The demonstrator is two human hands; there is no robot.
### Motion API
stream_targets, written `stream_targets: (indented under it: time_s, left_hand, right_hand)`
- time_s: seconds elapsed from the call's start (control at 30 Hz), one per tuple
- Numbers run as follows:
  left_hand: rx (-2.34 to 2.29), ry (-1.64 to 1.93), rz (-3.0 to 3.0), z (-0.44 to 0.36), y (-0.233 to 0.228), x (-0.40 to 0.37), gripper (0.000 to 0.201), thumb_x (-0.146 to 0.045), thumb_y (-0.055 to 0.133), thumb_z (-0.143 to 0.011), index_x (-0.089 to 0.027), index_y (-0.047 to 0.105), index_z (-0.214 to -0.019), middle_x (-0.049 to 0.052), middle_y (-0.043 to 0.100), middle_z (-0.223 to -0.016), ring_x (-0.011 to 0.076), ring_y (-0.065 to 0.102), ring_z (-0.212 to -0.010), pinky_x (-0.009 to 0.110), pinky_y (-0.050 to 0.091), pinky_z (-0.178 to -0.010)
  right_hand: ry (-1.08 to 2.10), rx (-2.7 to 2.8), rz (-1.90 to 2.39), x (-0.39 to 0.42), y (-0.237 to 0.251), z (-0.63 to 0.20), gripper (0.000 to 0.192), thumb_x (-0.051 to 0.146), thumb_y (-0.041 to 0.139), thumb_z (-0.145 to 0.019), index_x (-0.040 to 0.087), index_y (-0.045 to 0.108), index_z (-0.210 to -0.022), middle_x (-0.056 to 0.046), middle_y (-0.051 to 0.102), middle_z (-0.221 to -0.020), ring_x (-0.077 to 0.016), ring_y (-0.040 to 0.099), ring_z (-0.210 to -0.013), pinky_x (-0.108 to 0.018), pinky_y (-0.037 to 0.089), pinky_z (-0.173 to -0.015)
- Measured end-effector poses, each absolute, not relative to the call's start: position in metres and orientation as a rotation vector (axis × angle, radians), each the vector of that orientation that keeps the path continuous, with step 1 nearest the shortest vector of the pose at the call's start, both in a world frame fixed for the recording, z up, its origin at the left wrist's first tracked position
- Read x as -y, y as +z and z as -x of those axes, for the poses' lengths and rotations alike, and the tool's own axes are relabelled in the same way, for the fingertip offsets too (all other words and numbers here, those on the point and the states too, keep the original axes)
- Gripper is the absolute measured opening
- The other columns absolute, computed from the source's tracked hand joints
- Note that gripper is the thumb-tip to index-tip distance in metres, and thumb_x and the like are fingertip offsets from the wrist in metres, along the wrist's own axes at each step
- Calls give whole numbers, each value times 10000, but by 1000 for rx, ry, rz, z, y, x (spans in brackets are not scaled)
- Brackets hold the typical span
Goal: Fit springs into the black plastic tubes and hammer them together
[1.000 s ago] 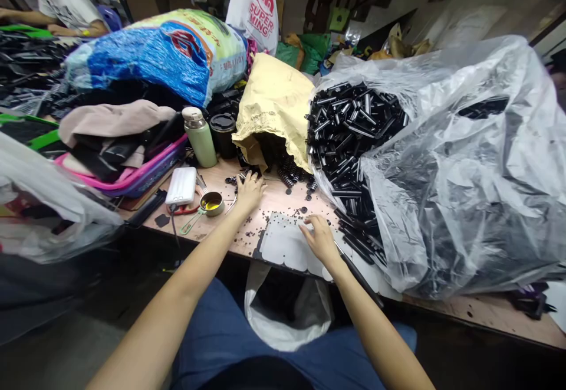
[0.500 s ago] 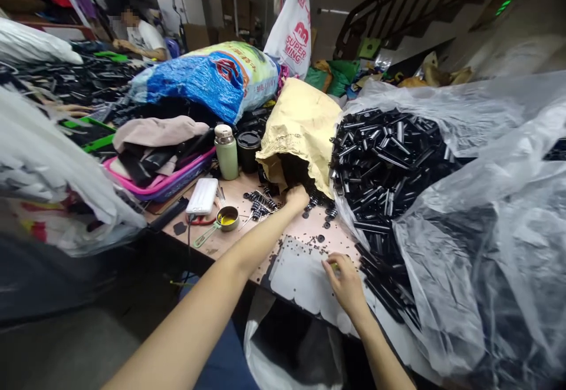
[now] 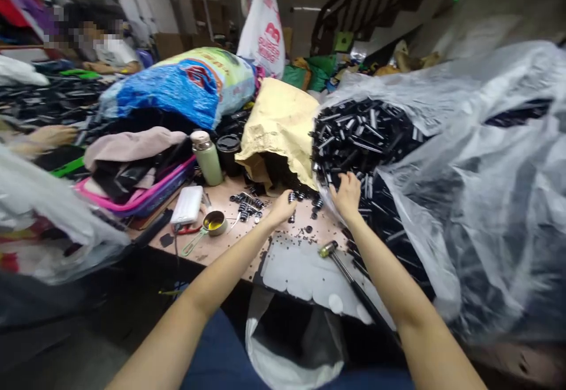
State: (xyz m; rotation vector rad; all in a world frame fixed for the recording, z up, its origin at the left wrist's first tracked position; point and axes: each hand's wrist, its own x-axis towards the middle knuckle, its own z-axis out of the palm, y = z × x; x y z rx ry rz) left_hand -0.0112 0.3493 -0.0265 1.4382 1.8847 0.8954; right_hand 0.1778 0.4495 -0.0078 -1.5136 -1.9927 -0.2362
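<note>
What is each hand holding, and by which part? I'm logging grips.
Left hand pinches a small black part; where exactly is unclear. Right hand rests on black tubes; grip unclear.

Black tubes point(image 3: 354, 136) in clear plastic by the right hand point(image 3: 347, 195), yellowish-tan paper bag point(image 3: 278, 121) past the left hand point(image 3: 283, 207), pale green bottle point(image 3: 209, 157) and pink tray point(image 3: 145, 192) further left.

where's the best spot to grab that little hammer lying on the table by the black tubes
Probably the dark handle, near its middle, coming from above on the near side. The hammer lies flat on the table, its metal head pointing away and the handle running back toward the person. The right hand is on the black tubes, just beyond the head.
</note>
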Motion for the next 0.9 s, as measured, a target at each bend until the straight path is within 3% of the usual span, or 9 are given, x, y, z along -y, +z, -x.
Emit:
stream_targets:
  time_s: [0.07,0.13,0.23,0.37,0.5,0.63,0.73,0.8,0.9]
  left_hand:
    - [-1628,987,-1305,5,-33,-317,506,-153,473,-852,-182,426,-1355,104,640,-1061,140,657,-641,259,523,-617]
    - [-1471,999,-1134,0,-37,-287,534,-160,470,-851,-190,394,-1378,66,620,-947,109,614,-528,234,501,-522]
    - [-1375,1000,-900,-3,-39,-258,575,-131,457,-842,-182,345,-1404,-2,556,-797,86,584,-480,195,470,-464]
    - [-1280,1048,-642,0,-37,-254,529,-144,440,-867,-154,342,-1386,-26,546,-719,76,542,-421,183,419,-405]
    - [-1265,1135,-525,4,-40,-248,272,-202,499,-879,-126,493,-1140,-27,559,-668,56,496,-386,159,358,-365]
    - [-1226,1144,-498,-2,-48,-234,103,-229,559,-849,-145,501,-863,-27,561,-643,51,488,-381,152,339,-345]
    - [-1188,1144,-509,-11,-51,-228,184,-271,634,-795,-155,491,-810,-38,556,-629,44,480,-378,144,314,-336]
    - [-1170,1154,-526,-19,-50,-225,214,-278,668,-761,-149,511,-831,-44,548,-614,40,467,-374,142,298,-334]
    - [-1174,1222,-558,-32,-47,-222,297,-291,713,-707,-135,548,-899,-47,550,-618,36,450,-372,147,283,-332]
  right_hand:
    - [-253,1915,1708,-480,9,-182,534,391,544,-851,155,413,-1312,-189,312,-1440,-337,311,-1287,-458,309,-1007]
    - [-123,1901,1923,-503,22,-188,651,480,549,-840,172,343,-1375,-215,256,-1459,-364,334,-1270,-488,319,-976]
    - [24,1927,2055,-510,32,-191,610,482,538,-839,154,410,-1336,-249,380,-1343,-360,452,-1154,-472,369,-892]
    - [-22,2003,1959,-491,30,-190,402,265,522,-838,43,542,-1172,-273,530,-1142,-354,494,-1082,-446,363,-868]
    - [-74,2075,1879,-453,17,-199,305,227,480,-862,30,593,-1065,-263,575,-1107,-336,490,-1073,-429,348,-879]
    - [-82,2090,1838,-407,3,-211,297,290,386,-938,113,619,-991,-199,597,-1136,-307,449,-1137,-441,306,-946]
    - [194,1945,1766,-377,0,-219,261,329,417,-937,148,606,-940,-176,584,-1169,-301,400,-1201,-419,308,-957]
    - [481,1751,1704,-359,1,-223,225,331,430,-931,157,574,-929,-171,587,-1122,-283,440,-1154,-375,366,-885]
    - [827,1565,1672,-334,1,-223,222,352,384,-942,185,519,-888,-92,601,-862,-188,551,-834,-268,416,-655]
